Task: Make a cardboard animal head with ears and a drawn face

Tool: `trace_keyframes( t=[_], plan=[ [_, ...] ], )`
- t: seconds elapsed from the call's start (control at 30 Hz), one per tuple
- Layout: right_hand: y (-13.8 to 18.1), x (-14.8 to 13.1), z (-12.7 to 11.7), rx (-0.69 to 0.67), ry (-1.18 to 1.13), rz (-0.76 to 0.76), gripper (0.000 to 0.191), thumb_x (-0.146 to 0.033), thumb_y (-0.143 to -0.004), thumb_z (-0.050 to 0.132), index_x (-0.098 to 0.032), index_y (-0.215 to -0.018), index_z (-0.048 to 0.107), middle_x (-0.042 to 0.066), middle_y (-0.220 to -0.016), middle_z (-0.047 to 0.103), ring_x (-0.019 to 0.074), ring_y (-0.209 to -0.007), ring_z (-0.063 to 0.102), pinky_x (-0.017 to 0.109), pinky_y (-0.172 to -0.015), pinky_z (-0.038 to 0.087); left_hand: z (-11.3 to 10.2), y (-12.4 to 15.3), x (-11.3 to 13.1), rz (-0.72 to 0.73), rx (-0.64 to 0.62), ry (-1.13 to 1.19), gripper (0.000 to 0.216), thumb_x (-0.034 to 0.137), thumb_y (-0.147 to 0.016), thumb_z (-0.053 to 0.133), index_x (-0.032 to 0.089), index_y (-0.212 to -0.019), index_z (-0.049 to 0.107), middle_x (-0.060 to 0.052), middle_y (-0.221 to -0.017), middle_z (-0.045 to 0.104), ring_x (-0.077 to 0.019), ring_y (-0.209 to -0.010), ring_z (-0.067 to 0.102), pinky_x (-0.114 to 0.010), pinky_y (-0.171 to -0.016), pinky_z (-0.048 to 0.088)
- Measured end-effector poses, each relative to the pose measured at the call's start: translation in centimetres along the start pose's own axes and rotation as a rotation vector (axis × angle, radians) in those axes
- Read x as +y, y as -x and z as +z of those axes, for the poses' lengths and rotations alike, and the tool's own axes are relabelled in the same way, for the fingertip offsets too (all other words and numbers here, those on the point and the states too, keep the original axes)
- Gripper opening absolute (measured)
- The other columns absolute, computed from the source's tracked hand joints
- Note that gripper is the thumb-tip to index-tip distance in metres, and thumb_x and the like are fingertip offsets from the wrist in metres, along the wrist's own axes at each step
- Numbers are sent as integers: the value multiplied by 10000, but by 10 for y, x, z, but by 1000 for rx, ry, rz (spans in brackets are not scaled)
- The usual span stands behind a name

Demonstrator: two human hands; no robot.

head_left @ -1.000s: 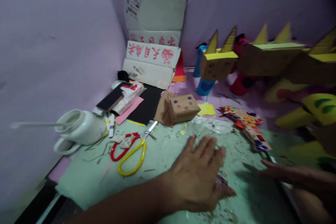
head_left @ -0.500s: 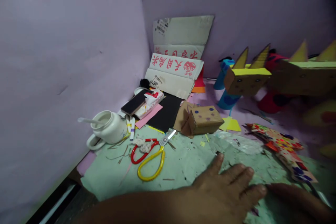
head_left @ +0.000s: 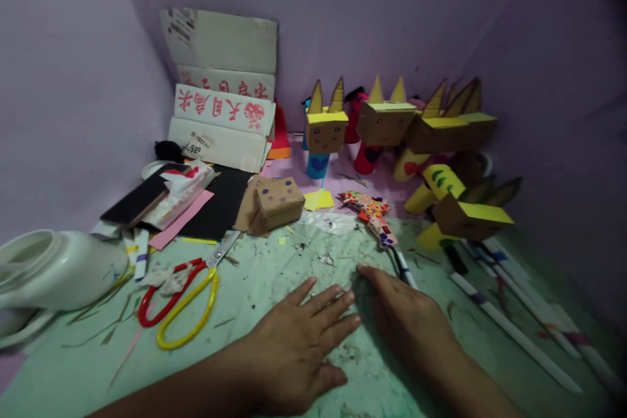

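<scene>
My left hand (head_left: 301,343) lies palm down on the green cover (head_left: 274,261) of the table, fingers spread, holding nothing. My right hand (head_left: 414,320) rests on its edge on the same cover, just across from it. Its visible fingers are stretched out and I see nothing in them; the far side is hidden. Small scraps and dark bits lie between and beyond the hands. Scissors (head_left: 211,268) with one red and one yellow handle lie left of my left hand. Ahead of my right hand is a flower-patterned, gun-shaped thing (head_left: 369,209) with a black cord.
A small cardboard box (head_left: 280,204) with painted dots sits ahead. Horned cardboard-headed figures (head_left: 326,134) stand along the back. At left are a white pot (head_left: 73,268), a phone (head_left: 142,196) and folded cardboard (head_left: 220,117). White sticks (head_left: 514,333) lie at right.
The view has swung to the right, bringing more figures and the white sticks into sight. My right hand, partly seen and blurred before, now shows clearly. My left hand remains flat on the cover.
</scene>
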State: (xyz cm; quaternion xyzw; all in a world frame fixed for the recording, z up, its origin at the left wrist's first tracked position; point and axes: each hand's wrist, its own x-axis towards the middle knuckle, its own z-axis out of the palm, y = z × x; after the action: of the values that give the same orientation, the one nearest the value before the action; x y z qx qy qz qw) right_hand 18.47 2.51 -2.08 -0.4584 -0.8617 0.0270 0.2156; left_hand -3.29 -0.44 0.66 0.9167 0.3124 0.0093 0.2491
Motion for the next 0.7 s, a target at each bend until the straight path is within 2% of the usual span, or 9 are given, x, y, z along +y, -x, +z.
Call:
trace_keyframes(
  t=[0.13,0.27,0.33,0.43,0.53,0.63,0.7],
  plan=[
    [3,-2,-3,-44,8,14,461,2,-719,357,-153,-1082,597,107,-951,746,221,-830,726,301,-659,595,6,20,5,-26,-44,-50,614,363,-898,475,203,-1454,265,-106,-1527,225,-237,-1415,193,-499,-1150,159],
    [1,0,-7,-120,-29,62,428,-15,-723,392,-135,-1079,597,120,-983,739,229,-813,725,312,-670,586,24,51,10,-89,-14,-127,640,287,-819,575,221,-1415,355,-96,-1479,362,-266,-1363,338,-500,-1123,246],
    [-1,0,-8,-153,-44,88,430,-17,-711,416,-140,-1082,594,109,-965,744,230,-794,727,308,-665,580,29,67,11,-102,60,-119,555,250,-829,540,253,-1371,418,-73,-1445,431,-260,-1331,398,-510,-1113,264],
    [-4,0,-9,-162,-68,112,413,-17,-695,436,-154,-1044,608,92,-914,755,231,-751,731,302,-635,578,20,78,12,-126,303,-62,412,274,-871,482,311,-1280,500,-34,-1418,484,-257,-1314,425,-513,-1111,275],
    [-1,2,-20,35,-184,24,367,-30,-730,414,-171,-1002,616,76,-904,760,199,-761,735,267,-648,581,-7,67,8,-179,530,-59,358,248,-868,502,347,-1209,546,-18,-1315,595,-251,-1221,530,-453,-1035,417],
    [13,11,-44,314,-240,-37,335,-54,-796,419,-199,-1032,607,50,-872,763,167,-729,737,229,-645,583,-33,35,4,-120,658,-14,315,146,-842,522,317,-1096,596,-8,-1047,717,-191,-972,670,-297,-820,560],
    [27,22,-62,392,-217,53,306,-95,-808,503,-241,-1051,619,20,-883,766,169,-728,738,218,-649,587,-40,12,4,-85,776,30,268,108,-844,500,274,-1027,605,-21,-915,722,-170,-843,689,-253,-710,569]
  ],
)
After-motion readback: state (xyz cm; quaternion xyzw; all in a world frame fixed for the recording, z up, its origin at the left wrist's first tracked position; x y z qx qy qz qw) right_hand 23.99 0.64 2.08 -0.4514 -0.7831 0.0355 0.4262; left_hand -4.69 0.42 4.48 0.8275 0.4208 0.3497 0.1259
